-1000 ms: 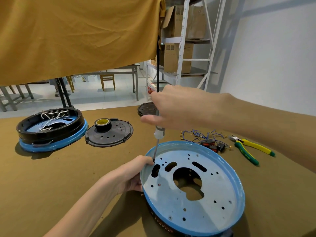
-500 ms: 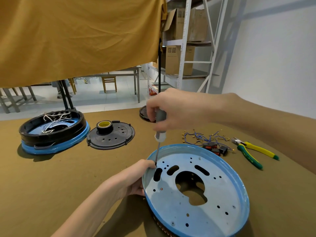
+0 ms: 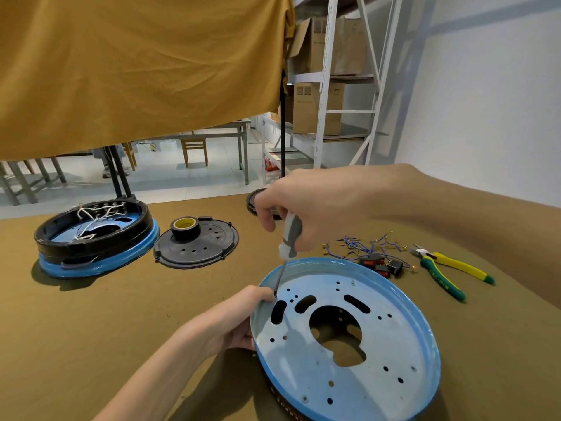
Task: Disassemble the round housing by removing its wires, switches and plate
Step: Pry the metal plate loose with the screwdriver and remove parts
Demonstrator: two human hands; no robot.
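Left hand [image 3: 230,323] grips the blue plate's [image 3: 394,338] rim; right hand [image 3: 306,205] grips one screwdriver [image 3: 290,238] above it; one pliers [image 3: 449,270] beyond.

Round housing [image 3: 349,335]: near edge runs off the bottom of frame, black underside mostly hidden under the blue plate, lettering there unreadable. Left hand [image 3: 230,323] fingers tucked behind the rim, out of sight. Screwdriver [image 3: 290,238] tip sits right at the left thumb; can't tell if it's seated in a screw. Right hand [image 3: 306,205] covers the top of the handle and most of a dark disc [image 3: 252,202] behind it. Switches [image 3: 379,265] and wires [image 3: 364,244] too small to count.
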